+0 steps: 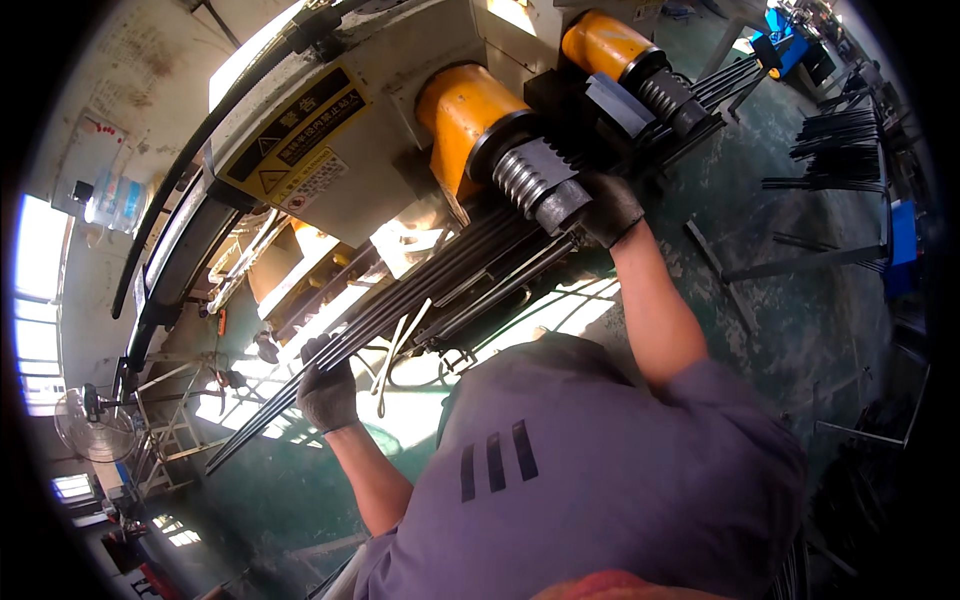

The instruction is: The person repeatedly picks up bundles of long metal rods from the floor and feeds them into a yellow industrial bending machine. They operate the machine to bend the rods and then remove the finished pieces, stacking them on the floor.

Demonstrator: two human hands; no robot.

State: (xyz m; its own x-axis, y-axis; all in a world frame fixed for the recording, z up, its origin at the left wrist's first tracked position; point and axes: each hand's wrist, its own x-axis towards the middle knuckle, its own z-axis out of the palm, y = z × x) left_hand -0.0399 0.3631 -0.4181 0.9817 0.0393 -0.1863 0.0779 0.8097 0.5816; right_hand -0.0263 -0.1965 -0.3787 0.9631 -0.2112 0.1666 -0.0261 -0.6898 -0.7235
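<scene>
A large grey machine [400,130] fills the upper middle of the view, with a yellow-and-black warning label [300,130] on its sloped face and two orange cylinders [462,112] ending in ribbed steel rollers [528,175] on its front. Below it lies the green floor [800,290], with a pile of dark rods [840,150] at the upper right, well apart from the machine. A bundle of rods [420,290], long, thin and dark, runs across the middle of the picture: its long axis goes diagonally from the lower left, near a fan [95,425], up to the upper right, where it passes just beside the rollers and on past the second cylinder. The person's grey shirt [590,470] takes up the lower middle. The left hand [328,390], in a dark glove, has its fingers closed around the lower-left stretch of the bundle. The right hand [605,208], also gloved, rests at the near roller where the bundle passes; its fingers curl there, but whether they grip the rods or the roller cannot be told. Pale loose wires [400,345] hang under the bundle between the hands.
</scene>
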